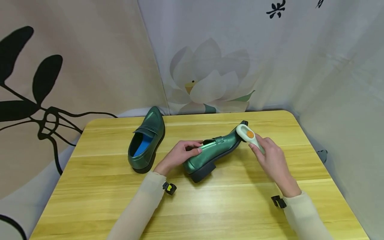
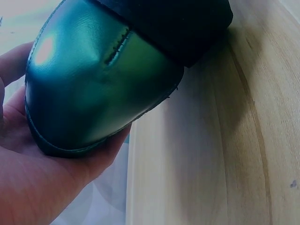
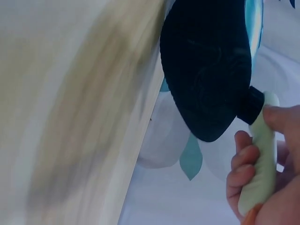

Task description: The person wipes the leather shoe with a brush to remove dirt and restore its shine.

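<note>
My left hand (image 1: 182, 154) grips a shiny green loafer (image 1: 211, 153) by the collar of its opening, thumb on the near side. The shoe is tilted, its black heel low toward me and its toe raised to the right. In the left wrist view the heel counter (image 2: 98, 89) fills the hand. My right hand (image 1: 272, 162) holds a small pale brush (image 1: 245, 131) with an orange spot, at the loafer's toe. Its dark bristle block (image 3: 251, 105) meets the toe edge beside the black sole (image 3: 206, 79) in the right wrist view.
Another green loafer (image 1: 153, 125) with a blue insole (image 1: 144, 145) stands upright on the wooden table (image 1: 99, 186), left of the held one. Printed fabric (image 1: 210, 73) hangs behind the table's back edge.
</note>
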Demonstrator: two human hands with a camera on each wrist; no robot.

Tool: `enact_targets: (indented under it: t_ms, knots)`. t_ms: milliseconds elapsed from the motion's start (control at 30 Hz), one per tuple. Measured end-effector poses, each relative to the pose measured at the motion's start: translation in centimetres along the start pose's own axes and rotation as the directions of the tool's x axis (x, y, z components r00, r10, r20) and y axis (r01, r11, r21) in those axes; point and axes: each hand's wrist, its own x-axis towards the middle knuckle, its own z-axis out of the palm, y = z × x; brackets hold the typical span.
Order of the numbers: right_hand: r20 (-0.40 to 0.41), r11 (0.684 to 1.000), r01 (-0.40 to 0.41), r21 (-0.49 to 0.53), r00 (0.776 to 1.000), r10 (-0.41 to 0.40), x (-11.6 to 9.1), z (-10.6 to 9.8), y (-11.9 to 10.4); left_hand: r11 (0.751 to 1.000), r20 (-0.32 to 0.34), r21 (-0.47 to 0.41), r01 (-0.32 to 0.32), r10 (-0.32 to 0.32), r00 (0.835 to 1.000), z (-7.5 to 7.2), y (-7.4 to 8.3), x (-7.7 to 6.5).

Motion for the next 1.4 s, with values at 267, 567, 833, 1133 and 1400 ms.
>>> enact_targets:
  t_ms: [267,567,833,1133,1400]
  knots:
    - [0.002,0.998,-0.062,-0.018,0.998,0.062,1.1,0.2,0.4,1.000,-0.001,-0.001,-0.004,0.004,1.000,0.1,0.1,-0.2]
    - [0.031,0.999,0.032,-0.009,0.999,-0.032,-1.1,0.3,-1.4,1.000,-0.009,-0.011,-0.008,0.008,1.000,0.1,0.1,0.1]
    - [0.047,0.979,0.197,0.053,0.979,-0.199,-2.2,1.8,-3.2,1.000,-0.014,-0.021,0.021,-0.022,1.000,0.2,0.1,0.2]
    - [0.178,0.920,0.381,0.095,0.902,-0.392,-3.4,3.9,-6.6,0.999,-0.020,-0.037,0.009,-0.010,1.000,0.1,0.0,0.0]
    - [0.209,0.926,0.377,0.034,0.903,-0.376,-3.0,3.1,-5.5,0.999,-0.031,-0.040,0.012,-0.013,0.999,0.1,-0.2,-0.2]
